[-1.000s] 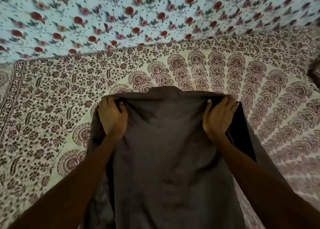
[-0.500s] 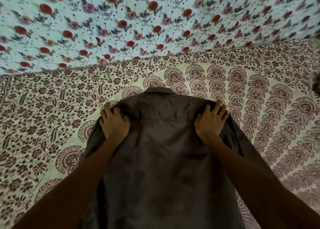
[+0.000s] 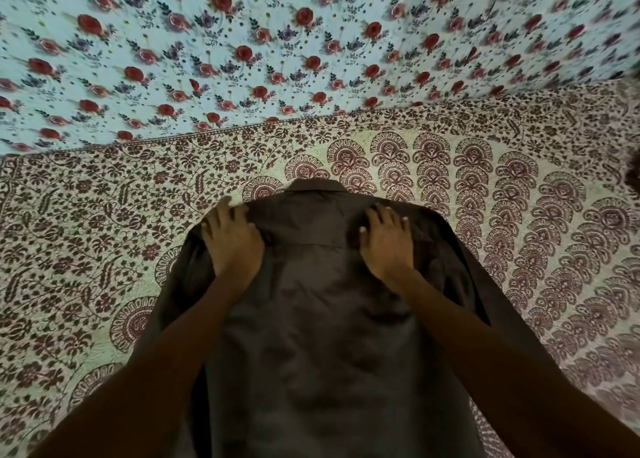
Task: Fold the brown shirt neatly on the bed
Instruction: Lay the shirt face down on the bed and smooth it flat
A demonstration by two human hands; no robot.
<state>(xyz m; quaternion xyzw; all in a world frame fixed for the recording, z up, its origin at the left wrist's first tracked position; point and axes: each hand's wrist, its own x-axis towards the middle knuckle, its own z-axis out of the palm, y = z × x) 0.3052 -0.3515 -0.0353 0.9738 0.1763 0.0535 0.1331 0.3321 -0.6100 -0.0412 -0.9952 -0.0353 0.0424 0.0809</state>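
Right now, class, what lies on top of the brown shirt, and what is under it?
The left hand and right hand rest on the brown shirt at its shoulders. The patterned bedspread shows around it; whatever lies directly beneath is covered.

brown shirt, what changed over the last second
The brown shirt came down from a bunched, gripped hold and now lies spread on the bedspread, collar pointing away. The left hand and right hand let go of its top edge and press flat on it. Both hands stayed at the shoulders.
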